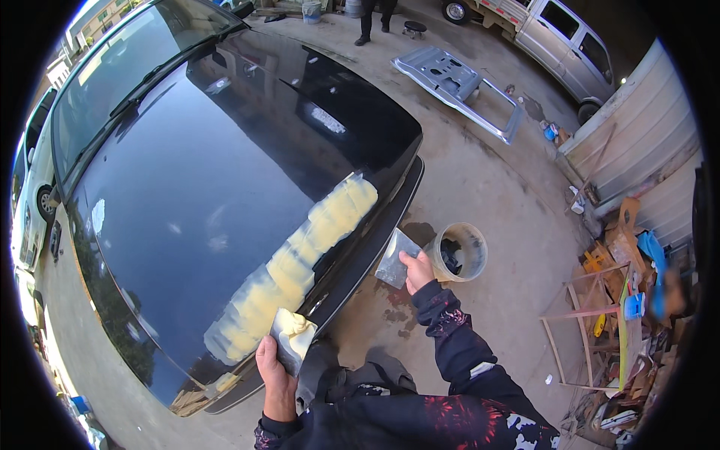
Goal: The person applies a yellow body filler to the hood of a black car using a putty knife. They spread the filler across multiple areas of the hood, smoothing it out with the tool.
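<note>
A dark car hood (202, 172) fills the left and middle, with a broad band of pale yellow body filler (292, 266) spread along its front edge. My left hand (274, 369) is closed on a flat plate (289, 357) that carries a lump of cream-yellow filler (294, 322), just off the near end of the band. Farther right, my right hand (418, 271) grips a grey flat spreader (394, 257) between thumb and fingers. The spreader is apart from the hood, beside the car's front edge. Fingers under both tools are partly hidden.
A translucent bucket (471, 251) with dark stuff inside stands on the concrete floor near my right hand. A silver door panel (457, 86) lies beyond it. At right are a wooden frame (585, 330) and piled scrap. A person's legs (365, 21) and a silver van (559, 41) are far back.
</note>
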Motion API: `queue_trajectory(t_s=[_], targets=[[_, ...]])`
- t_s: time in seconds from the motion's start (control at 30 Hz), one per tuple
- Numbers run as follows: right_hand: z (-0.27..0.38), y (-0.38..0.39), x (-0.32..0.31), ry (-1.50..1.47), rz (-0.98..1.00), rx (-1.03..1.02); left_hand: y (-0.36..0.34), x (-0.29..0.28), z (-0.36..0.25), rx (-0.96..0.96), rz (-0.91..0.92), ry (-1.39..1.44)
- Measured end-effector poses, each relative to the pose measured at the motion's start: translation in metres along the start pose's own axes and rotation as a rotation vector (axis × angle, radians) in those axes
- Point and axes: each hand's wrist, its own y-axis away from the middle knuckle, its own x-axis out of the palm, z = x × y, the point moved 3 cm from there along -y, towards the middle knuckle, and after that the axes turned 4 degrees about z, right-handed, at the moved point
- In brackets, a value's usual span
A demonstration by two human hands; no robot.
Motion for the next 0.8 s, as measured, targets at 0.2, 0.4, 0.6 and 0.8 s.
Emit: queue_trajectory(t_s=[0.2, 0.4, 0.6, 0.8], targets=[[0.015, -0.079, 0.043, 0.884, -0.159, -0.381, -0.027, -0.030, -0.039, 0.002, -0.037, -0.068], [0.027, -0.163, 0.069, 1.276, -0.188, -0.402, -0.046, -0.008, -0.050, 0.048, -0.093, -0.078], [0.017, -0.220, 0.080, 1.447, -0.253, -0.254, -0.040, 0.020, -0.052, 0.071, -0.222, -0.056], [0.006, -0.225, 0.101, 1.554, -0.272, -0.249, -0.048, 0.011, -0.059, 0.069, -0.260, -0.041]])
